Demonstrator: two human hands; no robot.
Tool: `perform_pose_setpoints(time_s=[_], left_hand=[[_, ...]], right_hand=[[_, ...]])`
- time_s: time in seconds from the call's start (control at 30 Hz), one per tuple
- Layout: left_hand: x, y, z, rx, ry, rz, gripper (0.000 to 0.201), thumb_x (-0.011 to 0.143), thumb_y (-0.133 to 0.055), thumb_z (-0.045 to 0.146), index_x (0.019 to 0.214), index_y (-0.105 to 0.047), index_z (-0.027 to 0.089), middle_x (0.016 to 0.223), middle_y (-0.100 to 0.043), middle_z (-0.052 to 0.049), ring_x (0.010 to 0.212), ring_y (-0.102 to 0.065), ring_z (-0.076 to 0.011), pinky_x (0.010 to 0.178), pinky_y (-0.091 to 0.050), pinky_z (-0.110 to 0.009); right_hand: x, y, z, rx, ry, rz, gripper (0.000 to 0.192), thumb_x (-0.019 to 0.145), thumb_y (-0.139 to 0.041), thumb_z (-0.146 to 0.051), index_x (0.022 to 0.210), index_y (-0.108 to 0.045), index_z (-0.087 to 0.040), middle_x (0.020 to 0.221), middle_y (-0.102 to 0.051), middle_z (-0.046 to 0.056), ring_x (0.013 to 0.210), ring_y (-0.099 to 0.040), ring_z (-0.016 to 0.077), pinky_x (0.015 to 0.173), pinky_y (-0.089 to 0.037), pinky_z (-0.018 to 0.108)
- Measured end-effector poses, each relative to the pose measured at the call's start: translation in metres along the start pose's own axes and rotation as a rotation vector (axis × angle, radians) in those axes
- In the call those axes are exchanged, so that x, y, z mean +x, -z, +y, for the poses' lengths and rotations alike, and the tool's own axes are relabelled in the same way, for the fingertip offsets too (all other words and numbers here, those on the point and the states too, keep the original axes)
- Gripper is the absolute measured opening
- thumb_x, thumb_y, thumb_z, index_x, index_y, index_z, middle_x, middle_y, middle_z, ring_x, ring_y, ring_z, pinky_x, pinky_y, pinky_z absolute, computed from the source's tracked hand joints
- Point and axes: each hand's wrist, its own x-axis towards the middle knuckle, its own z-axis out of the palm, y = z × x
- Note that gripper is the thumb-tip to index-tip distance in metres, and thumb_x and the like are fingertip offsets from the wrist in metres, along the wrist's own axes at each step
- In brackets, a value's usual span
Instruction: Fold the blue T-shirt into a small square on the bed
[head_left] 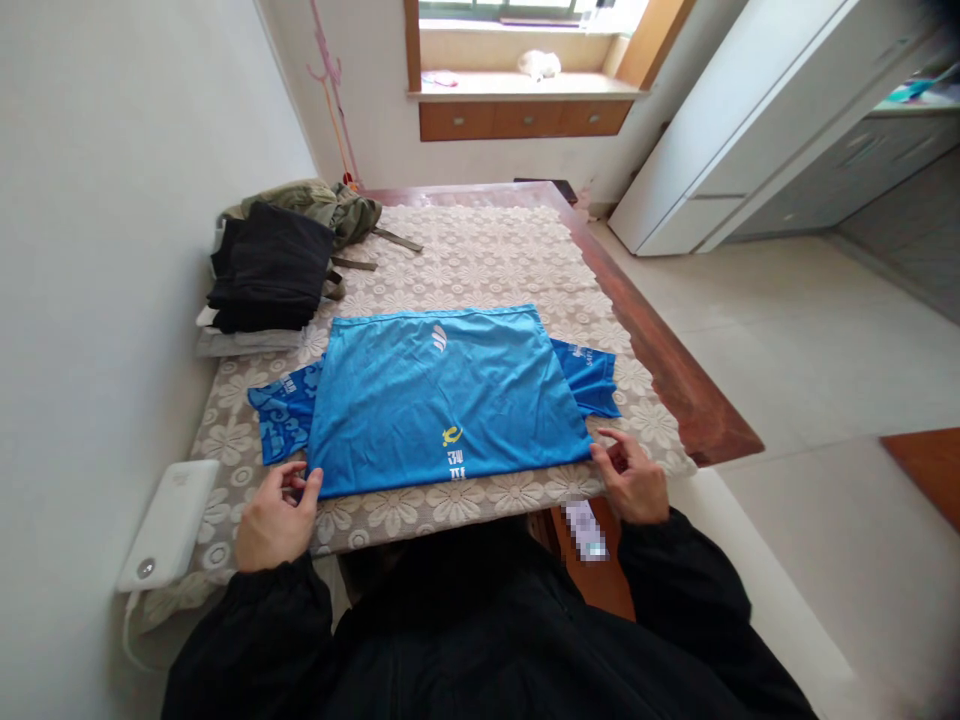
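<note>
A blue T-shirt (435, 400) lies folded over on itself on the table, its two short sleeves sticking out at the left and right from beneath the body panel. White and yellow prints show on it. My left hand (277, 515) is at the shirt's near left corner, thumb and fingers closed on the fabric. At the near right corner, my right hand (631, 478) pinches the cloth between thumb and forefinger. The fold along the near side runs fairly straight between both hands, close to the table's front edge.
A flower-patterned tablecloth (480, 260) covers the wooden table. Stacked dark folded clothes (274, 265) stand at the back left beside an olive backpack (330, 205). A white power bank (169, 525) with a cable lies at the left edge, by the wall.
</note>
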Motion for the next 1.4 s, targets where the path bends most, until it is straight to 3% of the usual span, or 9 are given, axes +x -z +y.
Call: perform_pose_setpoints(time_s=[0.27,0.43,0.6,0.7,0.87,0.97,1.07,1.23,1.4], left_hand=[[-0.004,0.013,-0.017,0.039,0.08,-0.206,0.033,0.081,-0.061,0.057,0.081,-0.068,0.025,0.07,-0.068,0.0,0.066,-0.063,-0.02,0.06,-0.04,-0.029],[-0.01,0.011,-0.02,-0.304,0.014,-0.138,0.044,0.076,-0.065,0.063,0.089,-0.068,0.022,0.07,-0.065,0.0,0.062,-0.058,-0.017,0.059,-0.043,-0.028],[-0.006,0.007,-0.031,-0.662,0.134,-0.312,0.063,0.066,-0.071,0.073,0.1,-0.065,0.02,0.059,-0.054,0.006,0.044,-0.039,-0.0104,0.043,-0.03,-0.024],[0.001,0.008,-0.031,-0.536,0.133,-0.311,0.057,0.069,-0.068,0.072,0.093,-0.067,0.021,0.052,-0.047,0.007,0.045,-0.04,-0.0116,0.045,-0.029,-0.024],[0.002,0.018,-0.03,-0.089,0.034,-0.18,0.041,0.076,-0.058,0.062,0.073,-0.068,0.023,0.08,-0.068,-0.004,0.064,-0.06,-0.0184,0.062,-0.044,-0.03],[-0.004,0.024,-0.038,0.032,-0.016,-0.213,0.039,0.078,-0.055,0.06,0.074,-0.07,0.024,0.089,-0.071,-0.005,0.071,-0.063,-0.0208,0.066,-0.045,-0.031],[-0.009,0.023,-0.044,-0.06,0.0,-0.34,0.042,0.077,-0.057,0.064,0.081,-0.07,0.024,0.079,-0.07,-0.003,0.064,-0.063,-0.0193,0.063,-0.047,-0.03],[-0.015,0.017,-0.04,-0.369,0.215,-0.601,0.059,0.075,-0.057,0.076,0.097,-0.061,0.021,0.06,-0.064,0.002,0.042,-0.055,-0.0157,0.041,-0.038,-0.024],[-0.024,0.02,-0.037,-0.44,0.267,-0.532,0.056,0.071,-0.064,0.073,0.088,-0.057,0.021,0.08,-0.073,-0.004,0.048,-0.063,-0.0156,0.036,-0.037,-0.021]], right_hand=[[0.04,0.009,0.005,0.115,-0.246,-0.458,0.055,0.074,-0.065,-0.075,0.086,-0.069,-0.022,0.058,-0.064,0.0,0.054,-0.057,0.0172,0.055,-0.042,0.03],[0.038,0.018,-0.002,0.44,-0.389,-0.573,0.063,0.067,-0.073,-0.077,0.096,-0.059,-0.022,0.049,-0.056,-0.005,0.04,-0.047,0.0115,0.04,-0.031,0.023],[0.031,0.011,0.0,0.555,-0.529,-0.817,0.071,0.067,-0.07,-0.082,0.1,-0.05,-0.022,0.056,-0.066,-0.002,0.03,-0.043,0.0091,0.031,-0.026,0.02],[0.029,0.006,0.007,0.549,-0.51,-0.751,0.068,0.069,-0.072,-0.079,0.098,-0.051,-0.022,0.057,-0.067,-0.001,0.033,-0.052,0.0115,0.031,-0.032,0.02],[0.025,0.014,0.033,0.6,-0.58,-0.72,0.065,0.064,-0.079,-0.074,0.092,-0.052,-0.021,0.067,-0.071,0.002,0.039,-0.059,0.0135,0.03,-0.038,0.022],[0.021,0.022,0.044,0.588,-0.621,-0.738,0.063,0.064,-0.083,-0.066,0.098,-0.052,-0.022,0.074,-0.075,0.005,0.04,-0.06,0.0145,0.031,-0.04,0.023],[0.02,0.024,0.044,0.572,-0.659,-0.719,0.063,0.067,-0.083,-0.064,0.102,-0.051,-0.022,0.075,-0.076,0.006,0.04,-0.061,0.0147,0.031,-0.041,0.023],[0.02,0.02,0.038,0.591,-0.668,-0.703,0.061,0.069,-0.079,-0.069,0.096,-0.052,-0.022,0.072,-0.075,0.005,0.039,-0.061,0.0146,0.03,-0.042,0.023],[0.012,0.021,0.04,0.656,-0.679,-0.564,0.058,0.065,-0.085,-0.064,0.089,-0.053,-0.022,0.076,-0.075,0.005,0.049,-0.068,0.0181,0.036,-0.05,0.025]])
